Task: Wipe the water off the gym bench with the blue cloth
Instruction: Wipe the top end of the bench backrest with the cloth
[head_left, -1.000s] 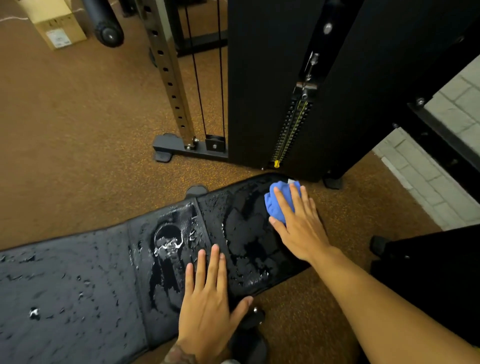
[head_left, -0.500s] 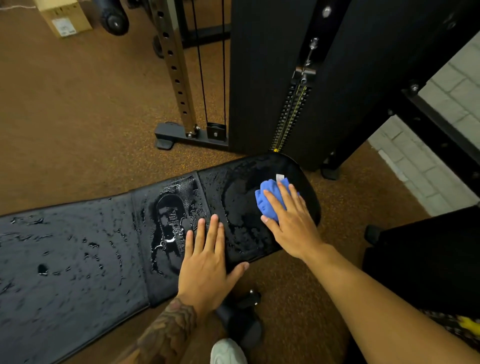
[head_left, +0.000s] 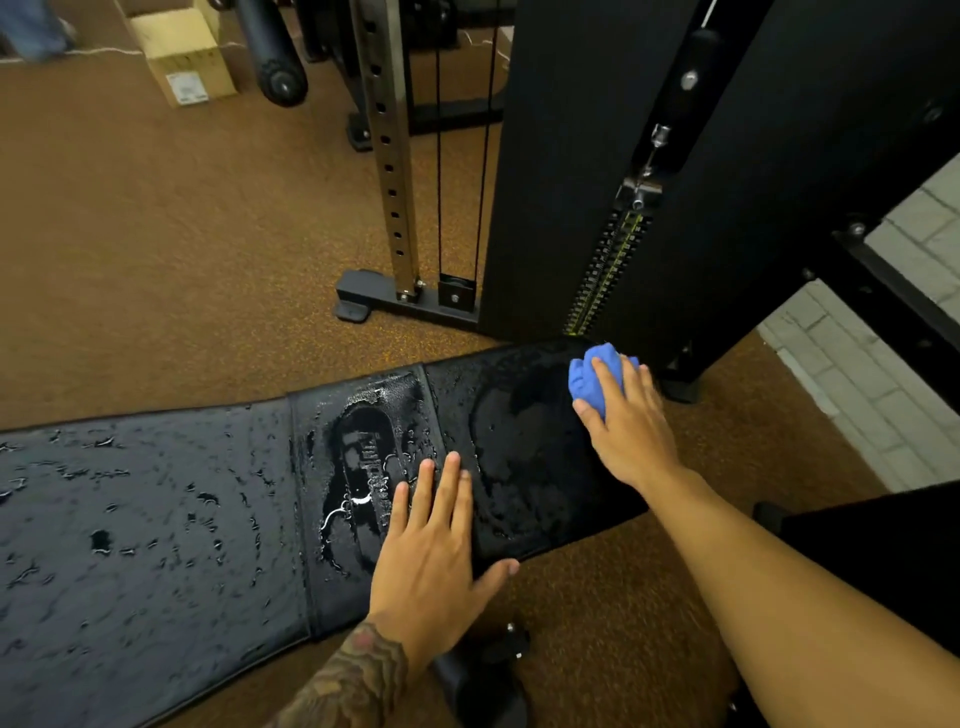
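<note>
A black padded gym bench runs across the lower half of the view, beaded with water drops and puddles. My right hand presses a bunched blue cloth onto the far right corner of the bench's end pad. The cloth shows from under my fingers. My left hand lies flat, fingers apart, on the near edge of the bench at the seam between the middle pad and the end pad. A darker smeared patch sits between the two hands.
A black weight-stack machine with a steel upright and cables stands just behind the bench's right end. A cardboard box and a roller pad sit at the far left. Brown rubber floor surrounds the bench; pale tiles lie at right.
My right hand has slid the blue cloth from the middle of the end pad back out to its far right corner. My left hand stays flat in place.
</note>
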